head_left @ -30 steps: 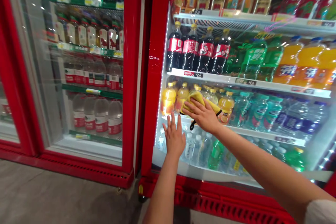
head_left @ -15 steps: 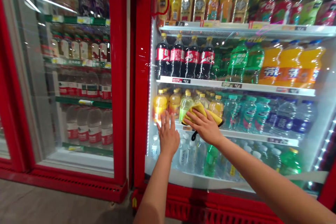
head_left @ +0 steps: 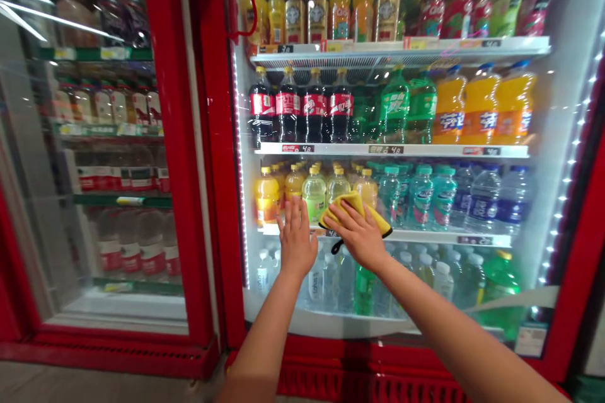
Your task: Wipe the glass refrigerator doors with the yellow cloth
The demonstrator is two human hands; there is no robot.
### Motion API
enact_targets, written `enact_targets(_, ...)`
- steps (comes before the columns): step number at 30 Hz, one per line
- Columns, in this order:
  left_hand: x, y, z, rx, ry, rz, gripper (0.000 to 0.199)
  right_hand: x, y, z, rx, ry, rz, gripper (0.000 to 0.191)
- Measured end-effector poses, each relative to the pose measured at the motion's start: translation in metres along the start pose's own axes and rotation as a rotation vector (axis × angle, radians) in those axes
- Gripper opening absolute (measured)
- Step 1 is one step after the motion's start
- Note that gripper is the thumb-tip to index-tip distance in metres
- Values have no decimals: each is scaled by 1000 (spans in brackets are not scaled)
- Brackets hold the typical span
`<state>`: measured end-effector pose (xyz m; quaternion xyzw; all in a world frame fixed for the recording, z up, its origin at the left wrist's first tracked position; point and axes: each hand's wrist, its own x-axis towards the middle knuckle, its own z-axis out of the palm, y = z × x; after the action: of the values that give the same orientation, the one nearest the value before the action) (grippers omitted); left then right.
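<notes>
My right hand [head_left: 362, 239] presses a folded yellow cloth [head_left: 379, 221] with dark edging and a black loop against the red-framed glass door [head_left: 582, 201] of a lit drinks fridge. Its fingers lie spread over the cloth. Just to the left, my left hand [head_left: 299, 245] is held up flat, palm towards the glass, fingers extended and holding nothing. Whether that palm touches the glass I cannot tell. Behind the hands, inside the fridge, stand yellow juice bottles [head_left: 267, 195] and a pale bottle with a green label [head_left: 314, 192].
Shelves above hold cola bottles [head_left: 316, 104], green soda bottles [head_left: 394, 104] and orange soda bottles [head_left: 482, 107]. Clear bottles [head_left: 443, 280] fill the bottom. A red cord [head_left: 253, 12] hangs at the upper left. Another red-framed fridge [head_left: 174, 201] stands to the left.
The view has turned to the right, so the fridges appear farther left. Against the bottles behind, both hands and the cloth have shifted slightly right.
</notes>
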<state>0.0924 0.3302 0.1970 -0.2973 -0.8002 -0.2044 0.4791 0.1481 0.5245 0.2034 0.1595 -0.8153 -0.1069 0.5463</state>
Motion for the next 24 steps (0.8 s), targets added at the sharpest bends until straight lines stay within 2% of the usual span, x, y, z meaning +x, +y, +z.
enact_targets(1,-2,1,0,10,-6,11,99,-11,11,-5,-7,0,-8,49)
enact_targets(3,-4,3,1,35,-20,38,98,-22,36,-14,-35,58,71,49)
enact_targets(6,-2,11,5,67,-22,69,94,-12,59,-19,-66,165,254,50)
enact_targets(8,3,22,9,81,-14,80,91,1,56,-17,-69,167,314,52)
enact_targets(10,7,34,13,89,-20,93,89,5,47,-14,-62,109,282,54)
enact_targets(13,8,47,18,98,-52,132,91,-17,45,-18,-45,-22,88,57)
enact_targets(15,6,51,20,107,-75,168,91,-40,59,-27,-54,-63,17,56)
enact_targets(17,3,53,21,121,-100,212,90,-57,80,-36,-80,-20,76,55)
enact_targets(20,2,57,22,140,-138,272,89,-57,101,-41,-103,116,253,55)
enact_targets(22,4,63,24,145,-155,293,88,-48,98,-37,-108,168,326,55)
enact_targets(24,7,70,26,143,-166,309,89,-45,88,-32,-110,146,314,54)
